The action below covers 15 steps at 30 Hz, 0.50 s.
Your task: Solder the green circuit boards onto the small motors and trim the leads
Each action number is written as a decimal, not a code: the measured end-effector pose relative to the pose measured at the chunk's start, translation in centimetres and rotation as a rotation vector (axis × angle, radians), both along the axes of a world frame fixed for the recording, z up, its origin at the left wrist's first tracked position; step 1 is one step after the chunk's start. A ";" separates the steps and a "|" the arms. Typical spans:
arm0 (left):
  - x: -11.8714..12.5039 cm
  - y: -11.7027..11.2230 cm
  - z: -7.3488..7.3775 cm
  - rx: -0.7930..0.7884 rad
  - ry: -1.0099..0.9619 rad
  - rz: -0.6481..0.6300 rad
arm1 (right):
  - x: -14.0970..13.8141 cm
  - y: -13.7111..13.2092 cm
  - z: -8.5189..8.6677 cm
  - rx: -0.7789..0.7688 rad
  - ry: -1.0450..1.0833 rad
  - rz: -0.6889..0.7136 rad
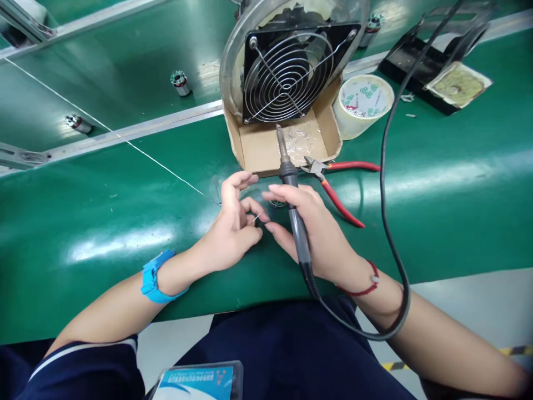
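Note:
My right hand [310, 228] grips a black soldering iron [291, 189], its tip pointing away toward a cardboard tray [258, 147]. The iron's black cord [387, 166] loops round my right wrist and runs off to the upper right. My left hand [231, 225] is beside it, thumb and fingers pinched on a thin solder wire [145, 155] that stretches away to the upper left. The fingertips of both hands nearly touch over the green bench [83, 222]. A blue strap [156, 278] is on my left wrist.
A black fan with a wire grille [291, 72] stands behind the cardboard tray. Red-handled cutters [337, 186] lie right of my hands. A tape roll [362, 103] and a soldering stand with a sponge [456, 83] sit at the back right. Small motor parts [180, 82] rest on the far conveyor.

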<state>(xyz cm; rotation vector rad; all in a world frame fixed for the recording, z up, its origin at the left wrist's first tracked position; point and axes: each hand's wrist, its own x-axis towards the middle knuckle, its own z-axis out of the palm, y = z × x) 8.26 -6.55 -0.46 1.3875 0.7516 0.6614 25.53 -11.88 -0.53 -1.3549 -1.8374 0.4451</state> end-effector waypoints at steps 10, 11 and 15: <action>-0.8 1.9 2.0 0.730 0.492 -0.095 | 1.3 -0.6 0.7 0.028 0.074 -0.186; -0.9 2.2 1.8 0.712 0.506 -0.068 | 1.9 -0.9 0.8 0.008 0.057 -0.217; -0.7 2.6 0.7 0.606 0.479 -0.040 | 3.7 -2.6 0.3 0.062 0.106 -0.310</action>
